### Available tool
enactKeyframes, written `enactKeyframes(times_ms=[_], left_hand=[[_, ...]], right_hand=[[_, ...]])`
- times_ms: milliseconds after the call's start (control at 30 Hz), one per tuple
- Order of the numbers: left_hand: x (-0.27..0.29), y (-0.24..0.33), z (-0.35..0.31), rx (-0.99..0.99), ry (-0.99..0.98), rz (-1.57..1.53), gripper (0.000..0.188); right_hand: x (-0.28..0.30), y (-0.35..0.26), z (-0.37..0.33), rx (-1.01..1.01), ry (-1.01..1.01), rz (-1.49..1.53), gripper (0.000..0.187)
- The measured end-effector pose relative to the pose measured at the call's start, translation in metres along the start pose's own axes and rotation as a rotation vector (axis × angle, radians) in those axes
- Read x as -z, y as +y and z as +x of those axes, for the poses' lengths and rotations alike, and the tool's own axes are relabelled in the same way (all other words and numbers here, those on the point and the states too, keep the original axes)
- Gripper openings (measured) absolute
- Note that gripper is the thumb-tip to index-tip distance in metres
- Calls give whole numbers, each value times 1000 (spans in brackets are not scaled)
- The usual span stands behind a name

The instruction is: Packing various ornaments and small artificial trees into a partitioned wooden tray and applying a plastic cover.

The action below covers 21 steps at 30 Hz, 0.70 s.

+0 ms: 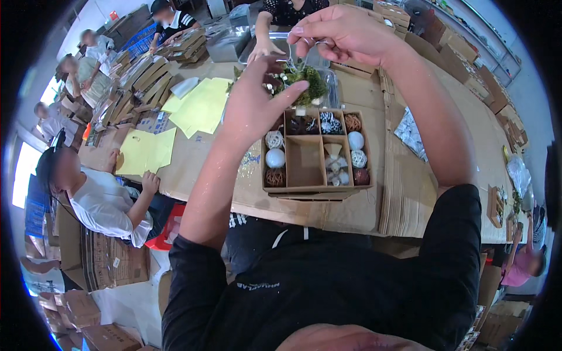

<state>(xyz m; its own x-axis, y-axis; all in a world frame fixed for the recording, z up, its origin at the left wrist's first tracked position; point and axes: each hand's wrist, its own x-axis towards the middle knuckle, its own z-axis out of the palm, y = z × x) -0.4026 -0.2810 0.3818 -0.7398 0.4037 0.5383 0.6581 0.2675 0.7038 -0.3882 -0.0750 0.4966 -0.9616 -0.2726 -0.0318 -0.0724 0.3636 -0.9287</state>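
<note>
My right hand is raised over the far side of the cardboard table, its fingers pinching a thin pale string. Below it is a bushy green mossy ornament with small white bits, partly hidden. My left hand is open beside the ornament, thumb spread out and fingers partly bent. In front of both hands stands a divided cardboard box. Its sections hold white balls, brown twig balls, pinecones and a pale tassel-like piece. The large middle-left section shows bare cardboard.
Another person's hand reaches in from the far side, near a clear plastic tray. Yellow sheets lie to the left, where a seated person works. A silvery plastic packet is at right. Stacked cardboard pieces stand at far left.
</note>
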Motion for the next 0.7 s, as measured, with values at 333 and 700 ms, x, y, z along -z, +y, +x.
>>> enactKeyframes(times_ms=[333,700], left_hand=[[24,-25,-15,100,87,-279,22],[34,-143,-3,257,34,662,61]], right_hand=[[-16,15,-43,-58,305,-42,22],[-51,-21,-79,-184,206,-511,19]])
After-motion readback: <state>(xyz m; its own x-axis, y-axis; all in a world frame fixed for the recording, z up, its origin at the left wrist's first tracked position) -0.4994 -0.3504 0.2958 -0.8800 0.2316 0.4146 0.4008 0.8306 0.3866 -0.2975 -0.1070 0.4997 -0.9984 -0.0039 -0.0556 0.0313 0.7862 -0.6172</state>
